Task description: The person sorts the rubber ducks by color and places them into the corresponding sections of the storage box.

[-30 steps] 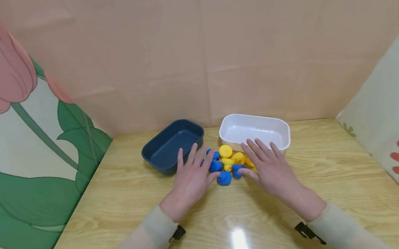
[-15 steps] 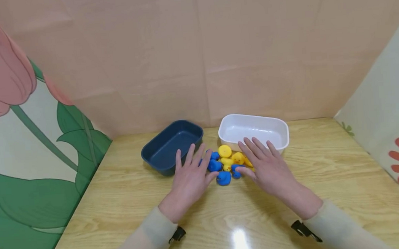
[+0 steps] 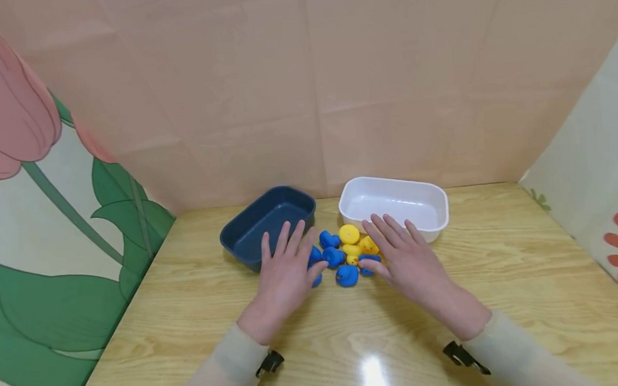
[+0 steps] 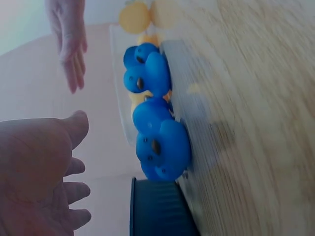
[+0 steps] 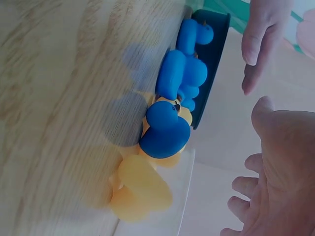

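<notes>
Both hands hover, fingers straight and spread, over a cluster of small blue and yellow rubber ducks on the table. My left hand (image 3: pixel 284 280) is above the cluster's left side and hides part of some blue ducks. My right hand (image 3: pixel 415 263) covers the right side, where yellow ducks are partly hidden. Between the hands sit a blue duck (image 3: pixel 347 275) in front and a yellow duck (image 3: pixel 349 234) at the back, seemingly lying tipped over. In the left wrist view blue ducks (image 4: pixel 170 150) stand apart from the palm. The right wrist view has a yellow duck (image 5: pixel 142 189) below that palm.
Behind the ducks, a dark blue bin (image 3: pixel 236 255) stands at the left and a white bin (image 3: pixel 353 221) at the right. A pink cloth backdrop (image 3: pixel 240 103) rises at the back edge of the wooden table (image 3: pixel 178 307). Printed side panels flank it.
Both hands have shifted slightly to the left. More blue ducks now show beside the left thumb, and the right hand covers more of the yellow ones. The ducks and bins stay put.
</notes>
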`<state>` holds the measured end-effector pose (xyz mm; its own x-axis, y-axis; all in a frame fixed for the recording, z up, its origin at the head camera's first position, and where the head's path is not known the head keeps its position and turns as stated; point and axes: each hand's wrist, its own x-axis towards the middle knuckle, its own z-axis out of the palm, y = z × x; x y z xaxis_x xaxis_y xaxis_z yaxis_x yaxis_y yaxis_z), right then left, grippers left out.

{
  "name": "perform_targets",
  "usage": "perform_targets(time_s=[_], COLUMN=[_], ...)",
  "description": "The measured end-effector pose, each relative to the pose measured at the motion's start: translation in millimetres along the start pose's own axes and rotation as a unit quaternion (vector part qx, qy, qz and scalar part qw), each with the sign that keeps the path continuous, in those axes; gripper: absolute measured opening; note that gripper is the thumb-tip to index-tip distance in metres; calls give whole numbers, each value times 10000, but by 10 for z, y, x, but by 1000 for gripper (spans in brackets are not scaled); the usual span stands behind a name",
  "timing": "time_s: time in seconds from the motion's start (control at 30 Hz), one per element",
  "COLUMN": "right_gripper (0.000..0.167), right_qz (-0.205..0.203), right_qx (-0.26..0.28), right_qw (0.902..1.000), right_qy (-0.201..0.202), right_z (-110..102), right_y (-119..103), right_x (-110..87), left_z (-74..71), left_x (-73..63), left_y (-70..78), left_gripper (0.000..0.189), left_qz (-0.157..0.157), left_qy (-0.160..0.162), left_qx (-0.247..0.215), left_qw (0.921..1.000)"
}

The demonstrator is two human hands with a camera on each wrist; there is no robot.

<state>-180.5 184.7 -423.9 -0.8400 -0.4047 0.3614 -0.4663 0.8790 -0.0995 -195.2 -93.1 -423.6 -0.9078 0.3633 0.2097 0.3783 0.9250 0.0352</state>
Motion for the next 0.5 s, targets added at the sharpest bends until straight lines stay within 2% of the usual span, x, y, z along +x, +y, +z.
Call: perform_targets(time_s=[0.17, 0.5], right_gripper=[84, 83], right_qz=[67, -41], right_qx=[83, 348], right_qw=[9999, 9994], right_qy=[-31, 81], right_z=[16, 42], right_y=[-28, -71], right_x=[4, 41], left_z=[-10, 30], left_x=[-20, -73], left_y=[-121, -462], left_gripper=[78, 72], left_qz=[-327, -719], left_qy=[-4, 420], left_qx=[-203, -678], left_qw=[9993, 9942])
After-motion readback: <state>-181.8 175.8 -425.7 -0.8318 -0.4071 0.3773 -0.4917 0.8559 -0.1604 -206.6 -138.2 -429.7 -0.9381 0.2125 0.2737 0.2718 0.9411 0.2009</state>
